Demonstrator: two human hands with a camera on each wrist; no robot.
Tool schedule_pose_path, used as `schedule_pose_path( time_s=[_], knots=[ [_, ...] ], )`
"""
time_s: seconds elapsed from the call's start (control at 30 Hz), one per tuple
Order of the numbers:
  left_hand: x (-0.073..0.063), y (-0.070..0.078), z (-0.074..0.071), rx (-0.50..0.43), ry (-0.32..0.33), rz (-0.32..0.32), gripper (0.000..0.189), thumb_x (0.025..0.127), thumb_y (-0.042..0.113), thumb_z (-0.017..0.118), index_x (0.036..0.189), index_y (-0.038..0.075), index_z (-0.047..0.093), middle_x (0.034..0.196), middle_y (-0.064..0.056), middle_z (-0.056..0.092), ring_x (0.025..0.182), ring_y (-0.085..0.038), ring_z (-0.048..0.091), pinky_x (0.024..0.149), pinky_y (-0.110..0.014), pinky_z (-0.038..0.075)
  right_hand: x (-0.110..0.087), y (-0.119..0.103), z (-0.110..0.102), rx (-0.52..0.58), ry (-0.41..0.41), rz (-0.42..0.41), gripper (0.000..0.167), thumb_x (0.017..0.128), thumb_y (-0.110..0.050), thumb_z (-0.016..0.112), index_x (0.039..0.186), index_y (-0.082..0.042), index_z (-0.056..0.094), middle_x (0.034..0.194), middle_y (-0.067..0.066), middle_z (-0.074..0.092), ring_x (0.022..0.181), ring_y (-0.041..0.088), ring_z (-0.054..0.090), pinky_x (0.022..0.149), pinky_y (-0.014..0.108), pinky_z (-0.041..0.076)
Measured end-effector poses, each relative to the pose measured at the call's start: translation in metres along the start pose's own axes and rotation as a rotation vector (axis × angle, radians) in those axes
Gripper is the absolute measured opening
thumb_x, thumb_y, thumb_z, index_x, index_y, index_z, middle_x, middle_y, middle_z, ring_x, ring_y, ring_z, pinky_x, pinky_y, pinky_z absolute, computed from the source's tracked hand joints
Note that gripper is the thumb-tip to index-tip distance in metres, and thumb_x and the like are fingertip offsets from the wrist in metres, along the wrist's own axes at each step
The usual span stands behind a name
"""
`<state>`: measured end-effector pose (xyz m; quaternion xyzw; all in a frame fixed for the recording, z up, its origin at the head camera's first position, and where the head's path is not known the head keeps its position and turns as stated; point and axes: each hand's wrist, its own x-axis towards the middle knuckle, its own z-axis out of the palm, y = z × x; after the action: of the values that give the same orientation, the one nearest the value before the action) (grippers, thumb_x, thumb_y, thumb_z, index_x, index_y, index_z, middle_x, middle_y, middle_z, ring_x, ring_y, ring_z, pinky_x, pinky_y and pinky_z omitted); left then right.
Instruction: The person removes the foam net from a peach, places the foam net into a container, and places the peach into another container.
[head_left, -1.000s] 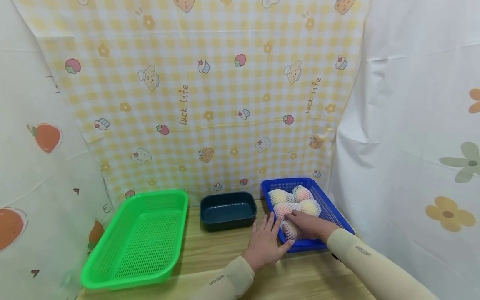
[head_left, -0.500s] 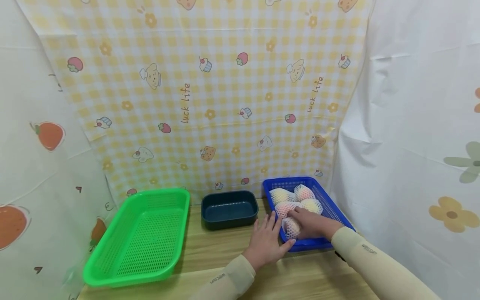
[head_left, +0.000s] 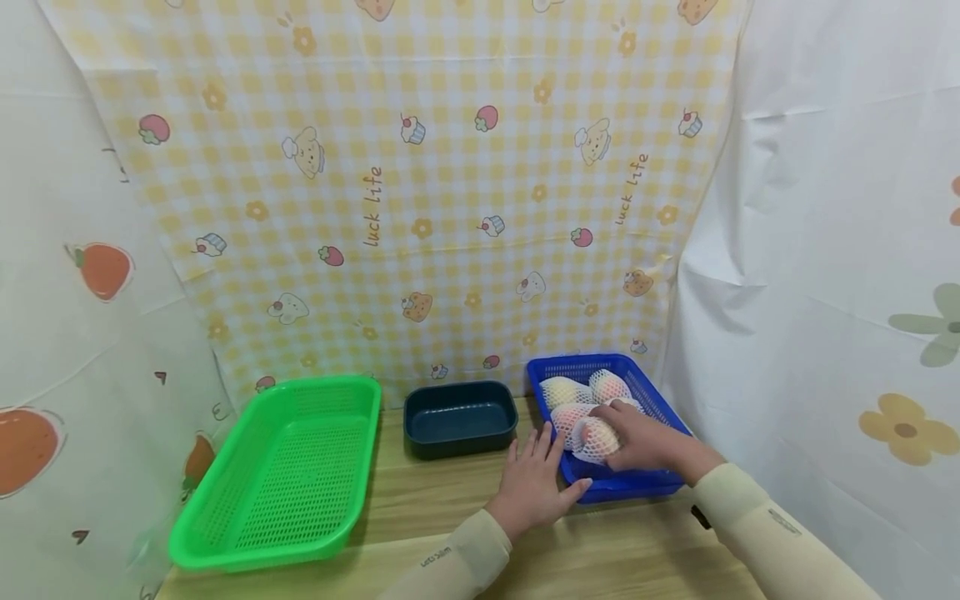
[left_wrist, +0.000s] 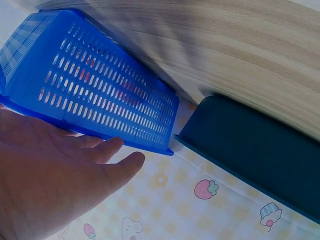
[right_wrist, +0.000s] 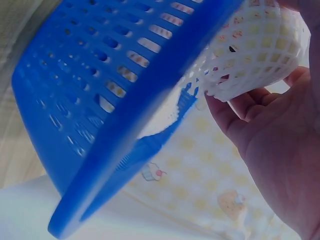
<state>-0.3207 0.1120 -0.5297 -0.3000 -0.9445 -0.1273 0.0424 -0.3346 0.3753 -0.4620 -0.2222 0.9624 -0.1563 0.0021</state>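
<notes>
My right hand (head_left: 643, 435) grips a round red-and-yellow fruit (head_left: 600, 437) in a white foam net, over the front of the blue basket (head_left: 675, 425). The right wrist view shows the fingers and thumb around the netted fruit (right_wrist: 260, 45) above the basket's rim. Several more netted fruits, such as a pale yellow one (head_left: 561, 392) and a pinkish one (head_left: 611, 385), lie in the basket; the right hand partly hides one. With fingers spread and straight, my left hand (head_left: 531, 487) rests against the basket's left rim, also seen close in the left wrist view.
A dark teal rectangular box (head_left: 459, 446) stands left of the blue basket. Further left is a large bright green basket (head_left: 352, 492) with a perforated bottom. All stand on a wood-grain table (head_left: 420, 500), with a yellow checked cloth (head_left: 450, 275) hanging behind.
My right hand has lifted the front fruit from its place among the others and shifted slightly right and back. The left hand stays at the basket's rim.
</notes>
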Motion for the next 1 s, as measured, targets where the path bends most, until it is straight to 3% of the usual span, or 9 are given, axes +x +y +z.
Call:
schedule_pose_path(
  time_s=[0.17, 0.33, 0.43, 0.53, 0.7, 0.87, 1.0],
  knots=[
    [0.000, -0.001, 0.002, 0.006, 0.007, -0.003, 0.101, 0.103, 0.089, 0.023, 0.176, 0.020, 0.031, 0.183, -0.008, 0.024, 0.164, -0.037, 0.032, 0.129, -0.065, 0.028, -0.004, -0.004, -0.005, -0.027, 0.061, -0.012, 0.079, 0.081, -0.024, 0.090, 0.152, -0.015, 0.058, 0.150, 0.023, 0.055, 0.133, 0.046, 0.062, 0.094, 0.056, 0.059],
    [-0.001, 0.000, 0.000, -0.007, 0.008, -0.005, 0.100, 0.103, 0.088, 0.025, 0.176, 0.020, 0.031, 0.183, -0.008, 0.024, 0.164, -0.037, 0.032, 0.129, -0.065, 0.029, -0.007, -0.012, -0.010, -0.030, 0.081, -0.003, 0.079, 0.079, -0.025, 0.090, 0.151, -0.016, 0.059, 0.153, 0.024, 0.054, 0.142, 0.055, 0.054, 0.098, 0.064, 0.057],
    [-0.002, 0.001, -0.003, -0.043, 0.012, -0.001, 0.098, 0.105, 0.085, 0.031, 0.176, 0.018, 0.033, 0.182, -0.009, 0.025, 0.164, -0.037, 0.033, 0.128, -0.065, 0.031, -0.009, -0.017, -0.011, -0.035, 0.093, -0.002, 0.080, 0.079, -0.026, 0.090, 0.151, -0.015, 0.059, 0.151, 0.024, 0.055, 0.135, 0.052, 0.060, 0.095, 0.063, 0.058],
    [-0.004, 0.001, -0.003, -0.109, 0.022, -0.010, 0.095, 0.106, 0.083, 0.034, 0.175, 0.017, 0.034, 0.182, -0.010, 0.027, 0.164, -0.036, 0.033, 0.127, -0.064, 0.033, -0.011, -0.022, -0.010, -0.046, 0.111, -0.006, 0.080, 0.079, -0.027, 0.091, 0.152, -0.016, 0.059, 0.145, 0.018, 0.059, 0.119, 0.038, 0.066, 0.088, 0.054, 0.059],
    [-0.011, -0.007, -0.012, -0.231, 0.126, -0.028, 0.086, 0.107, 0.074, 0.051, 0.167, 0.012, 0.048, 0.172, -0.015, 0.045, 0.156, -0.038, 0.046, 0.122, -0.065, 0.041, -0.009, -0.033, -0.007, -0.064, 0.160, -0.067, 0.080, 0.078, -0.026, 0.091, 0.151, -0.014, 0.061, 0.129, 0.005, 0.059, 0.097, 0.016, 0.058, 0.080, 0.039, 0.053],
    [-0.024, -0.026, -0.031, -0.258, 0.236, -0.036, 0.068, 0.104, 0.053, 0.070, 0.154, 0.007, 0.061, 0.155, -0.013, 0.061, 0.142, -0.036, 0.058, 0.114, -0.060, 0.050, -0.004, -0.048, -0.007, -0.057, 0.183, -0.126, 0.080, 0.079, -0.025, 0.091, 0.151, -0.011, 0.061, 0.119, 0.000, 0.055, 0.089, 0.012, 0.052, 0.077, 0.034, 0.051],
    [-0.040, -0.045, -0.040, -0.353, 0.297, -0.093, 0.057, 0.100, 0.034, 0.075, 0.149, 0.007, 0.065, 0.149, -0.011, 0.064, 0.139, -0.034, 0.061, 0.113, -0.058, 0.051, -0.001, -0.061, -0.005, -0.043, 0.177, -0.152, 0.079, 0.080, -0.024, 0.089, 0.152, -0.012, 0.060, 0.121, 0.001, 0.055, 0.092, 0.012, 0.052, 0.077, 0.034, 0.051]
  ],
)
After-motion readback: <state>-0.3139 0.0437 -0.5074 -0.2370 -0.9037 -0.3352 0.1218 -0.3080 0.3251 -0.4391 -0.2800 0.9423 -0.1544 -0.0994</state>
